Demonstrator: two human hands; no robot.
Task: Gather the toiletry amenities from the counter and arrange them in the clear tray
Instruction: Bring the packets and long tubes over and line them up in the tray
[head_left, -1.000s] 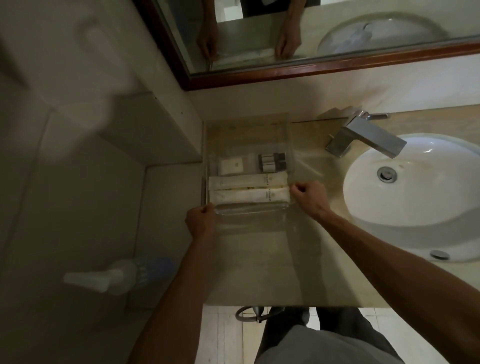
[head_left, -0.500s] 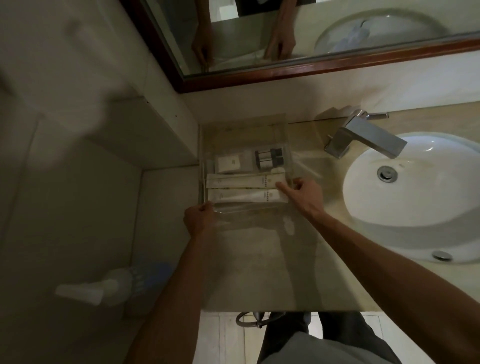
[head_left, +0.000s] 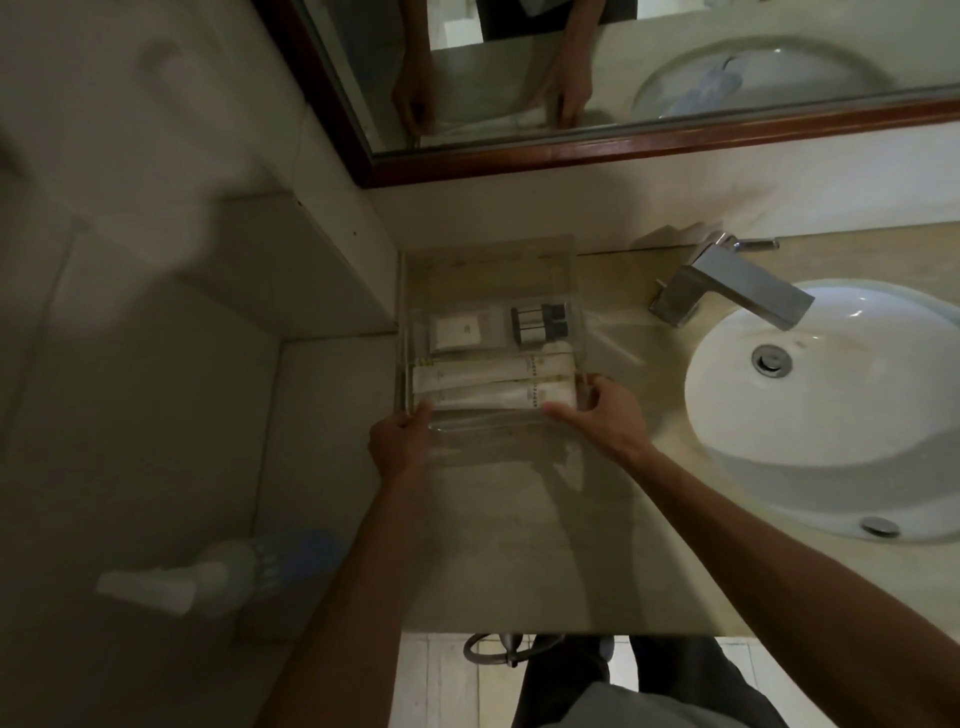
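Note:
The clear tray (head_left: 488, 270) stands at the counter's back left corner, against the wall. Inside lie two long white packets (head_left: 493, 384) side by side, a small white box (head_left: 457, 332) and two dark little bottles (head_left: 537, 325) behind them. My left hand (head_left: 397, 441) grips the tray's near left corner. My right hand (head_left: 597, 415) holds the near right corner, thumb over the rim touching the front packet's end.
A white sink basin (head_left: 831, 405) with a chrome faucet (head_left: 727, 291) fills the right side. A wood-framed mirror (head_left: 623, 150) hangs above. Left of the counter is a tiled ledge, and a white spray bottle (head_left: 208, 577) stands low on the left.
My right hand drew back from the packets inside the tray to its near right corner. The left hand stayed on the near left corner; the tray has barely shifted.

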